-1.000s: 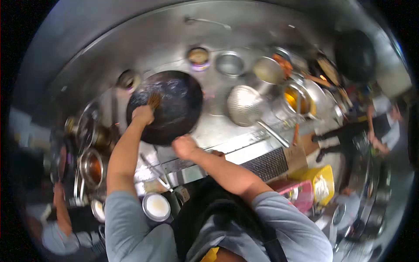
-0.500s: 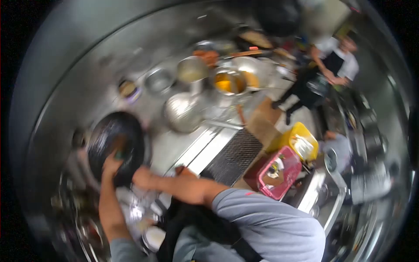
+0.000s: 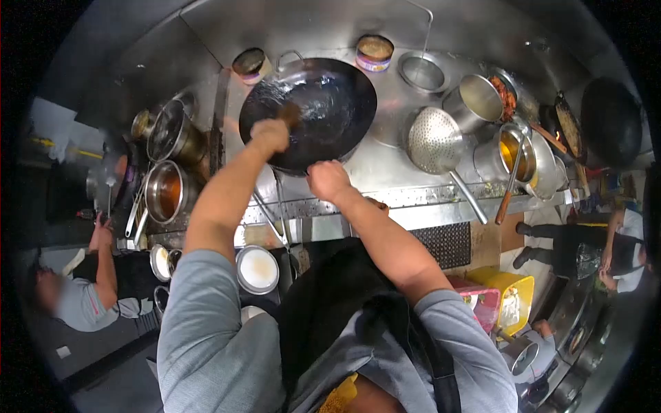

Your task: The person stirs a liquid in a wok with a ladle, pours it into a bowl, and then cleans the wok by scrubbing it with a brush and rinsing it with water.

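A large black wok [image 3: 330,96] with a wet, shiny inside sits on the steel stove top. My left hand [image 3: 270,135] is over its left part, closed on a brown tool, perhaps a brush [image 3: 290,114], that is blurred and touches the wok's inner surface. At the wok's near edge, my right hand [image 3: 328,180] is closed on the rim. Its fingertips are partly hidden.
Right of the wok are a perforated ladle [image 3: 435,141], steel pots [image 3: 474,103] and a wooden-handled ladle [image 3: 505,199]. Pots [image 3: 165,191] stand left. Two cans [image 3: 375,49] are behind. A co-worker [image 3: 96,296] is at left; other people are at right.
The view has swung round and steadied, so the wok now appears higher and nearer the middle. My left hand still holds the brown tool inside it, and my right hand remains at its edge.
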`<state>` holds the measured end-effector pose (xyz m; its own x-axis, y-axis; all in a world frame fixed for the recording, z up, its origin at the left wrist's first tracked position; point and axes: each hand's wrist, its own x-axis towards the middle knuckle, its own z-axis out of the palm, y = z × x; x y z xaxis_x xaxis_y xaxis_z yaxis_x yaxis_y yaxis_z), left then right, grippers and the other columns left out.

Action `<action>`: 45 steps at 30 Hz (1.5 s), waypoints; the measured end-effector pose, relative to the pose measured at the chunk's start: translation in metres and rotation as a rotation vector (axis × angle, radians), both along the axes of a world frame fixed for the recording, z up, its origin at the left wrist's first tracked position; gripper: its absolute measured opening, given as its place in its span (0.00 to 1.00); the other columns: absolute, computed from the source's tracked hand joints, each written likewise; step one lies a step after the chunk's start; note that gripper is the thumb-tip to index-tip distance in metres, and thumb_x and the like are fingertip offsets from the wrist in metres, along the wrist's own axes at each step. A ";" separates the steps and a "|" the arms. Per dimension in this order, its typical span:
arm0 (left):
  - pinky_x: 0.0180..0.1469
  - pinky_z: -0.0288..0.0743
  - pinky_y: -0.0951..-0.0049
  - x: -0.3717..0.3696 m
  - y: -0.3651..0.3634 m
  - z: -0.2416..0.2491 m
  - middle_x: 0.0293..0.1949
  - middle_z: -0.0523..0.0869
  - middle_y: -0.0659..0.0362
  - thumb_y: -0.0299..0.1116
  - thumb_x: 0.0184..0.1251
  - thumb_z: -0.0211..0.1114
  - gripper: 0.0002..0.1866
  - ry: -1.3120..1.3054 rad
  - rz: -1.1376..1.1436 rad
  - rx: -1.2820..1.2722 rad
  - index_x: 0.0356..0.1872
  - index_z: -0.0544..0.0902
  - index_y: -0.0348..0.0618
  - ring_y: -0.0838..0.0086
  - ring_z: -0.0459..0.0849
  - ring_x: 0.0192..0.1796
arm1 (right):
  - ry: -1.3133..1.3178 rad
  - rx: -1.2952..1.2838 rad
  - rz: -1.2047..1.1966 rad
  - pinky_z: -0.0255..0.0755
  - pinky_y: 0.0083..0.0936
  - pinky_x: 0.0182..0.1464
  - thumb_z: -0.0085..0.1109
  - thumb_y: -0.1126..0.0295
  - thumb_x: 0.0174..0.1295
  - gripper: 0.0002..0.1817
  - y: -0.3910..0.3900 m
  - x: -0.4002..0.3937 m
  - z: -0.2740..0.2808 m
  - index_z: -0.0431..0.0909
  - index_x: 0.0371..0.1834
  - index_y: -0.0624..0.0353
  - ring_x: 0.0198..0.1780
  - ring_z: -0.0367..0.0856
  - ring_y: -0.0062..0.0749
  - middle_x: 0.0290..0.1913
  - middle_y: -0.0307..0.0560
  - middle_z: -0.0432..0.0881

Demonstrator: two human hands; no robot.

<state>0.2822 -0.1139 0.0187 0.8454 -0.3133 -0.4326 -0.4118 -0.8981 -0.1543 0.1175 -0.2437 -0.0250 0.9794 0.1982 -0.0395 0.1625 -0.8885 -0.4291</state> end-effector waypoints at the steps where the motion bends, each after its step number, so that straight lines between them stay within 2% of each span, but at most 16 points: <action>1: 0.52 0.81 0.60 -0.015 -0.006 0.001 0.47 0.89 0.48 0.34 0.54 0.65 0.19 0.047 -0.082 0.033 0.50 0.86 0.45 0.57 0.88 0.51 | -0.021 -0.002 0.007 0.74 0.43 0.53 0.54 0.68 0.56 0.11 0.001 0.001 0.000 0.88 0.30 0.55 0.43 0.87 0.48 0.37 0.54 0.88; 3: 0.51 0.81 0.59 -0.044 -0.006 0.023 0.46 0.89 0.48 0.35 0.56 0.64 0.26 0.145 -0.261 0.152 0.59 0.80 0.48 0.57 0.88 0.51 | 0.069 -0.005 -0.010 0.73 0.42 0.55 0.54 0.68 0.56 0.11 0.001 0.002 -0.001 0.88 0.30 0.56 0.45 0.86 0.48 0.38 0.55 0.88; 4: 0.51 0.82 0.57 -0.052 -0.002 0.027 0.48 0.88 0.48 0.35 0.59 0.63 0.22 0.120 -0.292 0.185 0.57 0.82 0.48 0.58 0.88 0.51 | 0.080 0.009 -0.015 0.73 0.41 0.55 0.54 0.68 0.56 0.11 -0.002 0.003 -0.002 0.88 0.30 0.56 0.45 0.87 0.47 0.38 0.55 0.88; 9: 0.53 0.82 0.62 0.018 0.027 0.068 0.54 0.88 0.61 0.36 0.66 0.64 0.16 -0.037 -0.054 0.364 0.53 0.87 0.48 0.60 0.86 0.56 | 0.055 0.014 -0.034 0.73 0.39 0.55 0.53 0.69 0.56 0.12 -0.005 0.004 -0.006 0.88 0.29 0.57 0.44 0.87 0.45 0.38 0.55 0.88; 10: 0.48 0.84 0.61 0.049 0.030 0.055 0.54 0.88 0.60 0.35 0.65 0.64 0.16 -0.086 0.039 0.337 0.52 0.87 0.49 0.62 0.87 0.55 | 0.080 0.012 -0.046 0.73 0.39 0.55 0.53 0.69 0.56 0.12 -0.004 0.003 -0.006 0.88 0.29 0.57 0.44 0.87 0.44 0.38 0.55 0.88; 13: 0.42 0.85 0.60 0.051 -0.006 0.085 0.52 0.89 0.58 0.33 0.59 0.67 0.17 0.090 -0.204 0.622 0.50 0.88 0.49 0.62 0.89 0.52 | 0.021 0.039 -0.016 0.74 0.42 0.50 0.54 0.66 0.58 0.11 -0.006 0.002 -0.012 0.86 0.30 0.58 0.42 0.86 0.48 0.36 0.55 0.87; 17: 0.48 0.84 0.62 0.045 -0.008 0.071 0.50 0.89 0.52 0.34 0.57 0.69 0.18 0.093 -0.277 0.675 0.50 0.87 0.45 0.60 0.89 0.52 | 0.068 0.051 -0.015 0.74 0.40 0.51 0.53 0.67 0.57 0.11 -0.005 0.003 -0.009 0.86 0.30 0.57 0.42 0.87 0.47 0.37 0.55 0.87; 19: 0.41 0.85 0.52 0.078 0.010 0.040 0.48 0.90 0.59 0.34 0.51 0.72 0.18 -0.092 -0.134 0.330 0.47 0.88 0.47 0.61 0.89 0.50 | 0.071 0.027 -0.001 0.74 0.40 0.51 0.53 0.68 0.57 0.11 -0.004 0.003 -0.005 0.87 0.30 0.57 0.43 0.87 0.46 0.37 0.54 0.88; 21: 0.36 0.85 0.55 0.085 0.004 0.038 0.48 0.89 0.58 0.36 0.50 0.73 0.25 -0.039 -0.201 0.395 0.54 0.86 0.46 0.60 0.89 0.47 | 0.082 0.033 -0.036 0.74 0.39 0.53 0.54 0.69 0.55 0.11 -0.005 0.003 -0.002 0.88 0.30 0.56 0.44 0.87 0.45 0.38 0.54 0.88; 24: 0.30 0.85 0.64 0.054 -0.011 0.100 0.54 0.85 0.50 0.40 0.48 0.75 0.41 0.546 -0.114 0.205 0.70 0.74 0.53 0.59 0.87 0.43 | 0.111 0.026 -0.027 0.73 0.39 0.55 0.55 0.69 0.54 0.11 -0.009 0.001 -0.001 0.89 0.31 0.55 0.45 0.88 0.44 0.38 0.54 0.88; 28: 0.32 0.86 0.62 0.051 -0.019 0.056 0.53 0.84 0.52 0.40 0.47 0.76 0.41 0.420 0.006 0.026 0.69 0.75 0.54 0.59 0.86 0.42 | 0.077 0.023 -0.011 0.73 0.41 0.53 0.54 0.67 0.56 0.11 -0.013 0.002 -0.001 0.87 0.29 0.57 0.42 0.87 0.46 0.36 0.53 0.88; 31: 0.32 0.86 0.63 0.062 -0.033 0.065 0.53 0.85 0.52 0.40 0.48 0.75 0.40 0.448 0.014 0.053 0.68 0.75 0.53 0.60 0.87 0.43 | 0.104 0.028 -0.007 0.73 0.41 0.53 0.54 0.66 0.56 0.11 -0.013 0.002 -0.002 0.87 0.29 0.56 0.42 0.86 0.46 0.36 0.53 0.88; 35: 0.33 0.86 0.60 0.032 -0.050 0.100 0.57 0.83 0.52 0.39 0.49 0.75 0.37 0.415 -0.216 0.227 0.66 0.77 0.50 0.56 0.87 0.45 | 0.111 0.011 -0.004 0.73 0.42 0.53 0.55 0.66 0.56 0.10 -0.013 0.006 -0.005 0.87 0.28 0.56 0.42 0.86 0.47 0.36 0.53 0.87; 39: 0.33 0.86 0.58 0.070 -0.045 0.045 0.57 0.83 0.51 0.38 0.50 0.74 0.34 0.442 0.029 0.018 0.64 0.79 0.47 0.55 0.87 0.44 | 0.089 0.037 -0.002 0.73 0.40 0.56 0.55 0.69 0.53 0.11 -0.014 0.002 0.003 0.89 0.30 0.57 0.44 0.87 0.45 0.37 0.56 0.88; 43: 0.31 0.85 0.58 0.030 -0.058 0.095 0.56 0.83 0.50 0.39 0.51 0.74 0.32 0.480 -0.172 0.172 0.61 0.80 0.46 0.54 0.86 0.44 | 0.100 0.007 0.019 0.73 0.43 0.54 0.55 0.66 0.55 0.11 -0.016 0.003 -0.004 0.87 0.32 0.55 0.44 0.86 0.44 0.39 0.52 0.88; 45: 0.31 0.85 0.58 0.039 -0.054 0.074 0.55 0.84 0.50 0.40 0.50 0.74 0.33 0.440 -0.173 0.180 0.62 0.80 0.47 0.55 0.87 0.43 | 0.108 -0.008 0.043 0.72 0.42 0.54 0.55 0.66 0.56 0.11 -0.018 0.004 -0.005 0.87 0.34 0.55 0.45 0.86 0.44 0.40 0.51 0.88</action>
